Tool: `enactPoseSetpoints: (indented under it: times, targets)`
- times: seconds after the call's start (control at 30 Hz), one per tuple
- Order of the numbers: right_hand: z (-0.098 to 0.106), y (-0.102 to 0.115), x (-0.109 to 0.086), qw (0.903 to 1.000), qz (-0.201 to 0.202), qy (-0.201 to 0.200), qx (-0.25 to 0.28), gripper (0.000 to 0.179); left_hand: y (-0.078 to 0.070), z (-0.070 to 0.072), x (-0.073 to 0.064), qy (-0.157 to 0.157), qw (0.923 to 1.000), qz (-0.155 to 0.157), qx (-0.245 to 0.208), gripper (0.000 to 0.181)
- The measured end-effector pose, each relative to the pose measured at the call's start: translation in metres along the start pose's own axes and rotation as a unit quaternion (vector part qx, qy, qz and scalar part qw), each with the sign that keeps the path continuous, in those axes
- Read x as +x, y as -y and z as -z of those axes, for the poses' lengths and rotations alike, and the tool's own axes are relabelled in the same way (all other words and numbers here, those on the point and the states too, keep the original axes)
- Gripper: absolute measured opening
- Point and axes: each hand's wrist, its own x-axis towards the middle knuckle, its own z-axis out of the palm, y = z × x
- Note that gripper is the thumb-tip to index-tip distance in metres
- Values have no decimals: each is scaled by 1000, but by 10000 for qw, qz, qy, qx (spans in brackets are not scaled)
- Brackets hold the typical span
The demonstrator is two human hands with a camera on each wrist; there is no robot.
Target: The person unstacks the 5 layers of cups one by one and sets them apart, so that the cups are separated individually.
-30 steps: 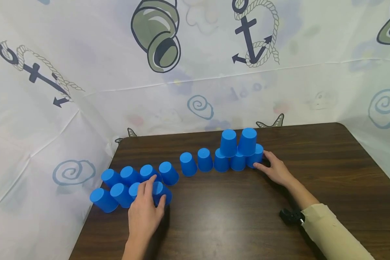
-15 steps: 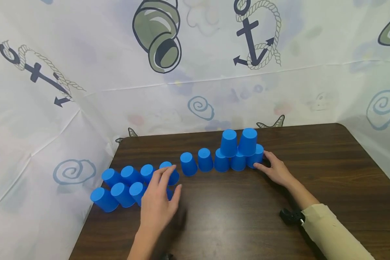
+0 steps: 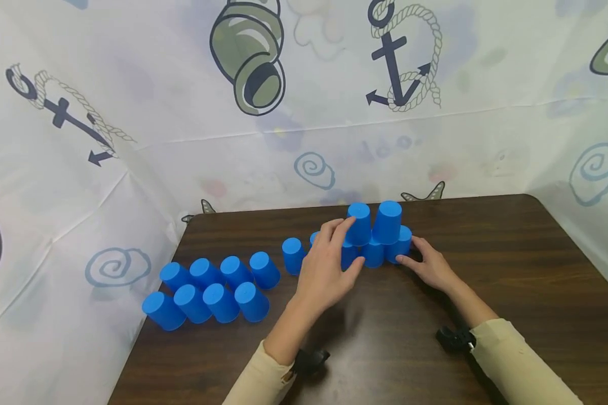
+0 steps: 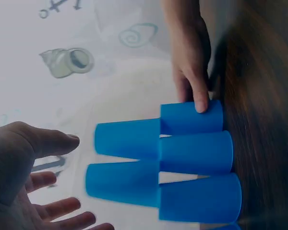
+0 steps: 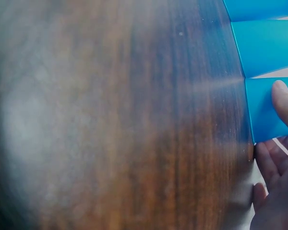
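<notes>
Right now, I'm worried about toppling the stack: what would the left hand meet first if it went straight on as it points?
The left hand would probably meet the upper left cup first. The left wrist view suggests a gap between them, but depth is unclear.

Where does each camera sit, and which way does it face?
Head: worn on the head, looking forward and down at the table and blue cups; left hand, right hand and sleeves show.
Left wrist: on that wrist, looking at blue cups, which appear sideways; the left hand shows, the right hand beyond.
Right wrist: on that wrist, looking at the table and blue cups; only the right hand shows.
Shared: both wrist views show the right hand touching the end cup.
</notes>
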Motion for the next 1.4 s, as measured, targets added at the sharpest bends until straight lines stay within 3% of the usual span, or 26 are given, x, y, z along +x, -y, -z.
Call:
enactPoseSetpoints:
  times: [0.17, 0.37, 0.57, 0.8, 0.93, 1.1, 1.27, 1.4]
  targets:
    - [-1, 2, -3, 9999, -105, -11, -10, 78, 6, -22, 27, -85, 10000, -6, 3, 75]
    - [-3, 4, -7, 10000, -83, -34, 3, 78, 13, -33, 43, -241, 9996, 168, 45, 72]
    - [-4, 5, -9, 10000, -65, -73, -6, 78, 22, -36, 47, -138, 9998, 108, 2, 61]
    - [-6, 7, -14, 9999, -139, -72, -38, 79, 31, -33, 40, -559, 9981, -99, -226, 54]
    - [-8, 9, -16, 9999, -110, -99, -56, 78, 32, -15, 26, -848, 9949, -160, -523, 54]
    - [-4, 8, -15, 9999, -21, -137, -90, 76, 33, 26, -4, -1086, 9915, -8, -719, 55]
    - [-1, 7, -13, 9998, -51, -177, -83, 75, 42, 67, -49, -1432, 9857, 275, -840, 57]
    - [-4, 7, -10, 10000, -14, -94, 3, 75, 59, 98, -96, -2040, 9730, 805, -725, 61]
